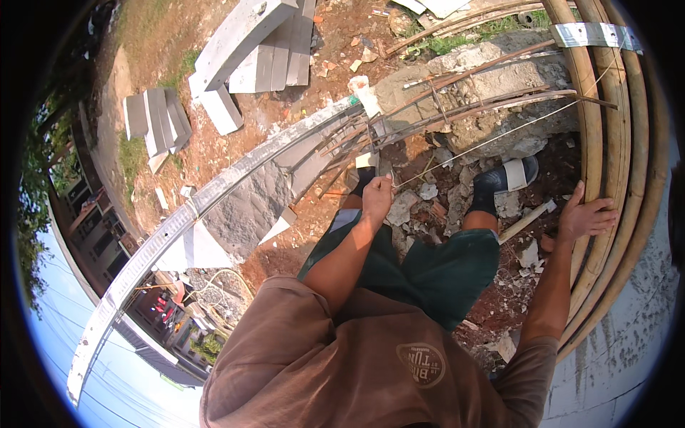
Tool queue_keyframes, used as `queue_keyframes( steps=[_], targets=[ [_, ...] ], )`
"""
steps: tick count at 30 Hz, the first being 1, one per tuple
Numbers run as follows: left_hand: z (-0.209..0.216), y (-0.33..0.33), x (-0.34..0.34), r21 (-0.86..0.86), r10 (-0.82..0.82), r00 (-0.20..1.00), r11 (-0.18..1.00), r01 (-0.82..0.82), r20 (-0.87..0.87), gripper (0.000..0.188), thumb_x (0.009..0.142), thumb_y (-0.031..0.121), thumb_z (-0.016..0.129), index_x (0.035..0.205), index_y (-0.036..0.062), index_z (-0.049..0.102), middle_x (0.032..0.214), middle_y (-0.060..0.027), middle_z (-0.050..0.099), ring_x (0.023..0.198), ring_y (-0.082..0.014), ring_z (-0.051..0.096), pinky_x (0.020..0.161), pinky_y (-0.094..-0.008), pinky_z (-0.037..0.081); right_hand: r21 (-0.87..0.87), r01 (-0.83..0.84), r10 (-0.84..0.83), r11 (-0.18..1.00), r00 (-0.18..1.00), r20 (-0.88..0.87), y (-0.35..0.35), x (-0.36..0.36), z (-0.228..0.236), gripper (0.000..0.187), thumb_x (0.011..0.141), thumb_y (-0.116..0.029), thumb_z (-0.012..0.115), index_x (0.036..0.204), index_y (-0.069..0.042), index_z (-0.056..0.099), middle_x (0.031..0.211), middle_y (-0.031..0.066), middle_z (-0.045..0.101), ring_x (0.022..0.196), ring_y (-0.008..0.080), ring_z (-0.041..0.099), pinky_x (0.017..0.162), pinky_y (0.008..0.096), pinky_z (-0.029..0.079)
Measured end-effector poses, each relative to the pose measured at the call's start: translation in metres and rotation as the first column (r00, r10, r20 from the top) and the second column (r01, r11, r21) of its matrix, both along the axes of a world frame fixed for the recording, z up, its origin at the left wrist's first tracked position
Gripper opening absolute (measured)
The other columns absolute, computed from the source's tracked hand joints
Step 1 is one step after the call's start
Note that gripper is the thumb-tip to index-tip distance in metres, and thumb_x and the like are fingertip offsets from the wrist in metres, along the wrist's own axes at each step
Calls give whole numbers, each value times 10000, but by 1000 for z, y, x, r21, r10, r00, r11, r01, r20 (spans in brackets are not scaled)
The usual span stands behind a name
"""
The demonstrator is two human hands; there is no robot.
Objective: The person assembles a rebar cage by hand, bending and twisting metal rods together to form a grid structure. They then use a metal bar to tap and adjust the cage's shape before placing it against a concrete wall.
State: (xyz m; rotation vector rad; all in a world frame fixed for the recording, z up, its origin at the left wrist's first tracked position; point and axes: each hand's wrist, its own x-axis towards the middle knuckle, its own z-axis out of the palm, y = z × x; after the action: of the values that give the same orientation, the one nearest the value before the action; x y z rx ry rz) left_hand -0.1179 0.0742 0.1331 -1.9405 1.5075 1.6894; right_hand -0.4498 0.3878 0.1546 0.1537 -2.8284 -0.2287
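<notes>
My left hand is closed in front of my body, gripping a thin pale string. The string stretches taut from my fist up to the right, towards the bamboo poles. Against these upright poles my right hand lies with its fingers stretched out, pressing on their side. A flat metal band wraps the poles near the top. Rusty steel bars tied in a frame run just beyond my left hand, partly over a rough concrete mass.
Pale grey blocks are stacked at the far left, with a smaller pile nearby. A long pale beam crosses the left side. Broken rubble surrounds my sandalled feet. A grey wall stands behind the poles.
</notes>
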Motion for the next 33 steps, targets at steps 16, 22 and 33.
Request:
queue_keyframes(
  steps=[16,22,33],
  targets=[
    [-14,-49,31,-256,57,998,965,-56,-3,411,867,368,632,955,-30,577,691,-39,569,556,-104,517,498,-261,447,-7,-18,18,1000,1000,-15,3,-3,-2,978,827,-740,350,1443,-4,162,1457,343,85,1364,487,58,1052,624,111],
    [-55,-49,54,-437,55,998,899,-40,22,402,884,379,605,811,-17,614,647,-17,544,558,-98,511,504,-268,443,-17,-60,59,998,998,-36,-3,-2,1,969,829,-730,371,1434,4,184,1445,356,111,1360,488,76,1041,631,134],
    [-14,-45,57,-285,-260,959,916,283,115,443,882,371,562,1120,-2,572,850,-118,651,764,-239,603,686,-351,473,29,-38,39,999,999,-34,3,-4,-3,975,826,-741,349,1439,-3,175,1448,352,104,1353,504,88,1046,631,134]
  ],
)
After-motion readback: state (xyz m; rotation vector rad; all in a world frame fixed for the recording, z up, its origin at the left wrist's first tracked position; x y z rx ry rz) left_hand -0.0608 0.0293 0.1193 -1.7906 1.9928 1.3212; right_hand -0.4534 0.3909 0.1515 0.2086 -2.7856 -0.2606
